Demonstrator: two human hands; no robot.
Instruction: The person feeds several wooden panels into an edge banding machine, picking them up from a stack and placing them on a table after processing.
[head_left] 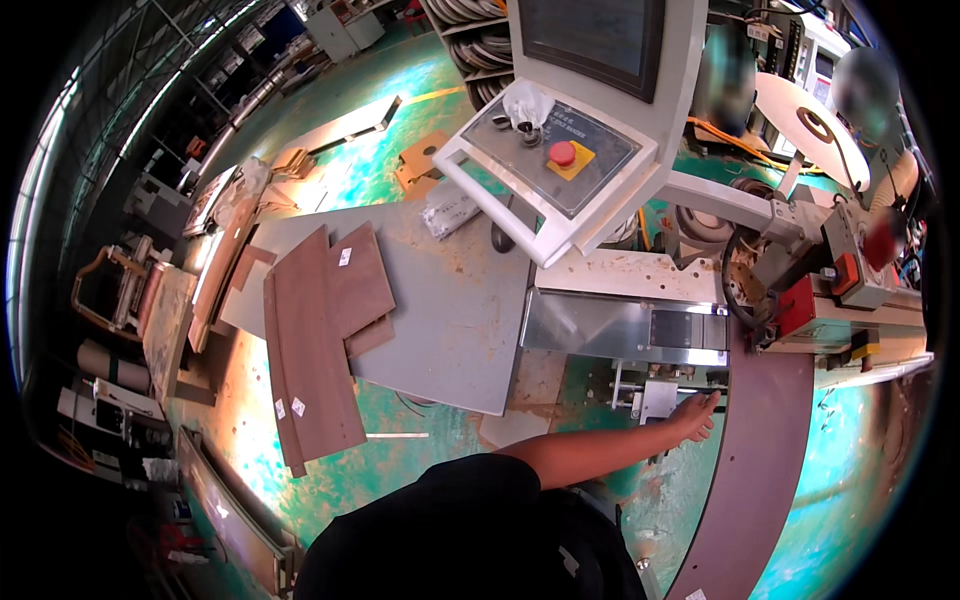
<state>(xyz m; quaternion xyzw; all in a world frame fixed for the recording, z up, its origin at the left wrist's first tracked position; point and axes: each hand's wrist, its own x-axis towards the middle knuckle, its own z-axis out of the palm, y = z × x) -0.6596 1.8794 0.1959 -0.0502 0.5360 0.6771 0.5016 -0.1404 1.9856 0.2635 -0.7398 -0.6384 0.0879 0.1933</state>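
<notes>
While white labels (pixel 298 407) dot brown panels (pixel 312 350) | left hand (pixel 693 418) released, loosely spread | beside long brown board (pixel 765 430)

The head view comes from the left fisheye of a head-worn pair, set above the wearer's torso (pixel 430 535) and facing forward and steeply down. The torso occupies the lower edge at close range. The near right corner of the grey tabletop (pixel 455 310) lies below frame centre, at middle range; past its far edge, coverage extends over the green floor (pixel 430 75) to the distant roof structure (pixel 150 60).
</notes>
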